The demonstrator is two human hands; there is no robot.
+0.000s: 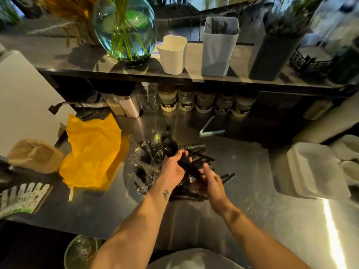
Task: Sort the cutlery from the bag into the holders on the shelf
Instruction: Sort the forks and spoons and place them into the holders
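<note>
Fingers [182, 152] of our left hand [172, 168] clamp black cutlery [189, 165] over the pile [149, 160]. Our right hand [213, 183], fingers loosely apart, touches it.

Our forearms stretch from the bottom edge to mid-frame. Our left hand [172, 169] curls around black cutlery [189, 165]; our right hand [213, 183] meets its lower end, grip unclear.

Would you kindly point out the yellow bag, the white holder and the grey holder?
yellow bag [93, 152]: head view, its crumpled middle.
white holder [172, 58]: head view, its front wall.
grey holder [217, 55]: head view, its front wall.
</note>
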